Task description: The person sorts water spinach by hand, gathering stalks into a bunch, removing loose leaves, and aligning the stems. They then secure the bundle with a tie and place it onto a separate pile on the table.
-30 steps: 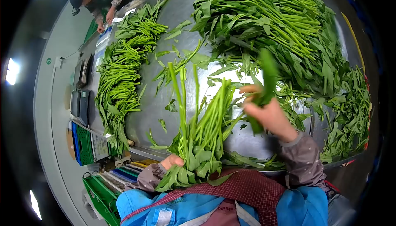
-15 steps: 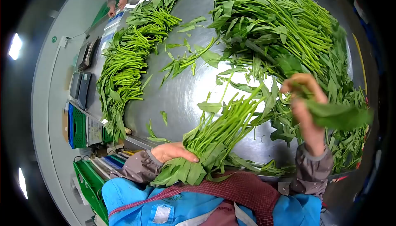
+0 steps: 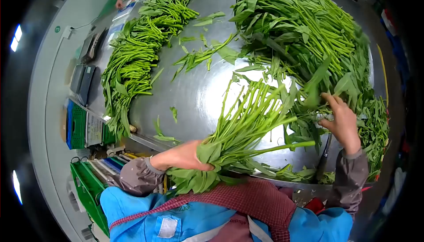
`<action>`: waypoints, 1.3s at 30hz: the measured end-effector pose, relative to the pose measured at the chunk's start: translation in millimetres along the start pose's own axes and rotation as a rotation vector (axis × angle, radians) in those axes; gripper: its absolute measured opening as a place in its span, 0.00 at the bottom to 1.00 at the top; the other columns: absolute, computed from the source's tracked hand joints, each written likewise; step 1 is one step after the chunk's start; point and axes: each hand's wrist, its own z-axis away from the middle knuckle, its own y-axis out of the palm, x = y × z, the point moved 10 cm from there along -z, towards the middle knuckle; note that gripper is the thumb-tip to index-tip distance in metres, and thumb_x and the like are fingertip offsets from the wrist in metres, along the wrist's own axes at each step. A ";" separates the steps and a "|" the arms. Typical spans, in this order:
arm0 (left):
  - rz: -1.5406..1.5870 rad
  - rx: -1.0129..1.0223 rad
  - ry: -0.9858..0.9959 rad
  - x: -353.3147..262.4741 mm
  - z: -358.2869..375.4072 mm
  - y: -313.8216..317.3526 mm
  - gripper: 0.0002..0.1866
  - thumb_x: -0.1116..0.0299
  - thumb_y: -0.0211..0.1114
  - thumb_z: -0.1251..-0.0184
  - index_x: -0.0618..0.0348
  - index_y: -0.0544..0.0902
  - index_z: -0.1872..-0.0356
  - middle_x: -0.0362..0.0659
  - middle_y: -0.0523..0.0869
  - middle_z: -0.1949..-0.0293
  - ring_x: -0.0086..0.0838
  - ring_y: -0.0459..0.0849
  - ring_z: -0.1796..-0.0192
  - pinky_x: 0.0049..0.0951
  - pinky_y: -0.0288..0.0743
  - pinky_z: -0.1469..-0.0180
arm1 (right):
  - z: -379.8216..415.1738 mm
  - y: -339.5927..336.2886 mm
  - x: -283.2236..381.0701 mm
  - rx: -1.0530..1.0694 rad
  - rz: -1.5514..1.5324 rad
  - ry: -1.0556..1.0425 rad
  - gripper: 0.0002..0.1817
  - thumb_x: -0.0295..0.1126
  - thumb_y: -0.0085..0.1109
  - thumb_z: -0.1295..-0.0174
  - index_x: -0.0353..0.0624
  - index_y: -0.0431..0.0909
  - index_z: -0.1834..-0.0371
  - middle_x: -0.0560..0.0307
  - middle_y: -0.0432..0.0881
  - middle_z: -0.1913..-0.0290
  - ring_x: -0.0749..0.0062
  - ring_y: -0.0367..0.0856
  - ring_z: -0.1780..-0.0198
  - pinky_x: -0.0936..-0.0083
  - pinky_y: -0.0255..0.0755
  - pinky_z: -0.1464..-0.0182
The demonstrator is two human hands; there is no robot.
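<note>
Leafy green bunch (image 3: 240, 131) inside the left hand's (image 3: 187, 156) grip (stems outward)

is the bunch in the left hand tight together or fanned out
Fanned out: the bunch spreads from the left hand, with gaps between the upper stems and one jutting aside.

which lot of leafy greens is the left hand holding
The bunch gripped near its leafy end by the left hand, cut stems pointing away; the long row and big heap lie on the metal table.
</note>
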 end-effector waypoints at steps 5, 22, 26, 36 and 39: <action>-0.250 -0.269 0.097 -13.1 5.1 -10.1 0.37 0.65 0.69 0.55 0.61 0.63 0.41 0.53 0.80 0.59 0.40 0.80 0.58 0.33 0.72 0.55 | 16.7 -25.2 82.5 -0.269 -0.349 -0.374 0.13 0.32 0.67 0.62 0.42 0.79 0.70 0.56 0.80 0.66 0.61 0.77 0.61 0.68 0.66 0.50; -0.758 -0.460 0.224 -53.8 21.1 -2.1 0.38 0.77 0.63 0.62 0.61 0.64 0.41 0.54 0.80 0.68 0.50 0.78 0.67 0.42 0.69 0.68 | 48.7 32.7 119.4 -0.351 -0.194 -0.451 0.18 0.39 0.66 0.60 0.39 0.78 0.68 0.47 0.78 0.64 0.52 0.75 0.61 0.62 0.68 0.57; -0.986 -0.609 0.318 -67.8 35.4 -2.4 0.37 0.81 0.59 0.68 0.59 0.70 0.44 0.44 0.73 0.78 0.39 0.73 0.76 0.34 0.66 0.72 | 20.1 67.4 31.9 -0.146 -0.358 -0.153 0.03 0.32 0.59 0.53 0.45 0.78 0.78 0.53 0.77 0.78 0.58 0.77 0.75 0.68 0.69 0.76; -1.527 -0.753 0.528 -118.2 53.8 5.0 0.27 0.72 0.55 0.57 0.41 0.78 0.50 0.37 0.71 0.76 0.25 0.70 0.74 0.27 0.69 0.61 | -16.6 -48.3 68.9 -0.286 -0.525 -0.326 0.32 0.28 0.62 0.55 0.38 0.65 0.43 0.46 0.67 0.42 0.59 0.64 0.38 0.69 0.56 0.37; -1.532 -0.811 0.617 -137.1 62.4 8.8 0.25 0.70 0.58 0.58 0.35 0.79 0.52 0.38 0.74 0.72 0.25 0.73 0.71 0.27 0.70 0.59 | -22.3 30.9 118.2 0.219 -0.809 -0.438 0.30 0.42 0.55 0.45 0.38 0.64 0.42 0.42 0.70 0.43 0.59 0.68 0.41 0.69 0.61 0.40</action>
